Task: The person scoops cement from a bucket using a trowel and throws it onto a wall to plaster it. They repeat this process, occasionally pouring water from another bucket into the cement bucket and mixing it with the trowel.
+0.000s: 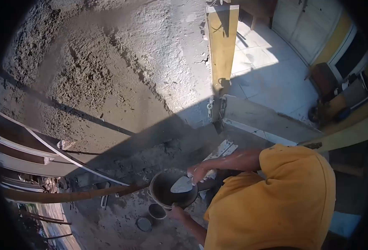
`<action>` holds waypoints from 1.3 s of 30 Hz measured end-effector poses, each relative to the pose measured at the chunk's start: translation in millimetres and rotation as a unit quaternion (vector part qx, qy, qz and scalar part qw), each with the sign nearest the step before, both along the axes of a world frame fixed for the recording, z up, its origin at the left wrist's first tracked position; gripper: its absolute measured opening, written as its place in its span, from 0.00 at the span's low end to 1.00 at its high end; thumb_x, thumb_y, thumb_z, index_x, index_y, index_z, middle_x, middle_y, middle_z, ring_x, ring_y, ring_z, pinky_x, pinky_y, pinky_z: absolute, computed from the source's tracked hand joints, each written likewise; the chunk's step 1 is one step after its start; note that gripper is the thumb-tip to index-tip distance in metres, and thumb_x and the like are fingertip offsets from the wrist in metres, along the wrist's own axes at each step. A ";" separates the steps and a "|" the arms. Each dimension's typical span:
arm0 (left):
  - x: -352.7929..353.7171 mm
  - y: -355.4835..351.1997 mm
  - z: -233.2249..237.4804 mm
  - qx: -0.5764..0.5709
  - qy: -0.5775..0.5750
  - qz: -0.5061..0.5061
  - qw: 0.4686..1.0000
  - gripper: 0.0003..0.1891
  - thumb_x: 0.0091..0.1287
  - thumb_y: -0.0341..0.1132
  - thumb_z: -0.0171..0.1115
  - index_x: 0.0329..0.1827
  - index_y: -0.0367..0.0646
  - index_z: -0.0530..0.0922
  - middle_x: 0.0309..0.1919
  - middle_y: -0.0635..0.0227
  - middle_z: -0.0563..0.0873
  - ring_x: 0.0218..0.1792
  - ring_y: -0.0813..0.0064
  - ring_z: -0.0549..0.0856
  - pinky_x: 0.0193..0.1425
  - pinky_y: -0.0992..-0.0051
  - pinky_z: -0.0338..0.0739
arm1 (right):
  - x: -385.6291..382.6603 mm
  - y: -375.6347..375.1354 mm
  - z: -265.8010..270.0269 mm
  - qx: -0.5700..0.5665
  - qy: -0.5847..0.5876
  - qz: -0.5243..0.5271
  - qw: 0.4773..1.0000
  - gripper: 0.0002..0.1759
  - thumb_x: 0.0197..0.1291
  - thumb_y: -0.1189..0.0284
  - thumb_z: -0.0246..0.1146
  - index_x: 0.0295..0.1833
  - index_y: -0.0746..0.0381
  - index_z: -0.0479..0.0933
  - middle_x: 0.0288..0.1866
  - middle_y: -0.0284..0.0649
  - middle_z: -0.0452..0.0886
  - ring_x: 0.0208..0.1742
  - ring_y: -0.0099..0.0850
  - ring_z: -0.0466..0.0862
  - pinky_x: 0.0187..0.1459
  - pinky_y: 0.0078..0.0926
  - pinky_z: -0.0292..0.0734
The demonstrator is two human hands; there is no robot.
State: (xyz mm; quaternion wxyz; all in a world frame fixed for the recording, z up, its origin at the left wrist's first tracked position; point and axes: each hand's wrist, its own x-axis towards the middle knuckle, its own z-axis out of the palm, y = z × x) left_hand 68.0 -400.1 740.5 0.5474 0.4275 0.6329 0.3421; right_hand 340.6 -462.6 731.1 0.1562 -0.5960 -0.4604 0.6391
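Note:
My right hand (198, 173) is wrapped round the handle of a pointing trowel (182, 185). Its grey-smeared blade hangs over the mouth of a dark bucket (154, 197). Below it, my left hand (178, 212) grips the bucket's near rim. The inside of the bucket is dark, so its contents are hard to make out. Beside the bucket stand a small tub (157, 211) and another round container (144, 224). Yellow sleeves (292, 166) cover my upper arms.
A wall with rough wet mortar (88, 79) fills the upper left. A yellow post (223, 46) stands by a low wall (267, 116) and tiled porch (271, 83). Wooden poles (67, 196) cross at left. A smeared board (223, 151) lies beyond my right arm.

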 end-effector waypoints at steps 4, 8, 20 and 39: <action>60.6 2.1 26.8 0.027 -0.030 -0.217 0.975 0.29 0.59 0.19 0.63 0.68 0.29 0.82 0.59 0.57 0.90 0.55 0.65 0.89 0.65 0.65 0.83 | -33.8 2.9 -23.8 0.273 -0.314 -0.073 0.906 0.10 0.57 0.73 0.70 0.42 0.67 0.89 0.38 0.51 0.91 0.39 0.45 0.94 0.36 0.48 0.87; 98.3 29.1 38.9 0.030 0.007 -0.339 0.940 0.26 0.58 0.20 0.61 0.64 0.30 0.83 0.54 0.61 0.91 0.51 0.70 0.89 0.62 0.68 0.83 | -27.0 -48.7 30.3 0.383 -0.397 -0.067 0.832 0.09 0.50 0.67 0.70 0.27 0.61 0.89 0.29 0.50 0.91 0.34 0.48 0.93 0.34 0.47 0.87; 173.4 26.5 69.8 0.086 -0.015 -0.483 0.871 0.26 0.64 0.20 0.59 0.67 0.28 0.84 0.56 0.57 0.94 0.53 0.68 0.92 0.62 0.69 0.84 | 47.3 -83.7 19.8 0.319 -0.552 -0.274 0.719 0.07 0.53 0.67 0.71 0.27 0.59 0.88 0.29 0.49 0.89 0.38 0.44 0.94 0.35 0.46 0.86; 138.1 32.0 118.4 0.300 -0.011 -0.386 0.872 0.38 0.67 0.15 0.59 0.84 0.36 0.76 0.78 0.63 0.83 0.65 0.79 0.84 0.70 0.75 0.77 | 99.0 -40.1 84.6 0.076 -0.275 -0.171 0.943 0.22 0.71 0.59 0.65 0.46 0.72 0.82 0.42 0.53 0.90 0.47 0.48 0.92 0.47 0.49 0.83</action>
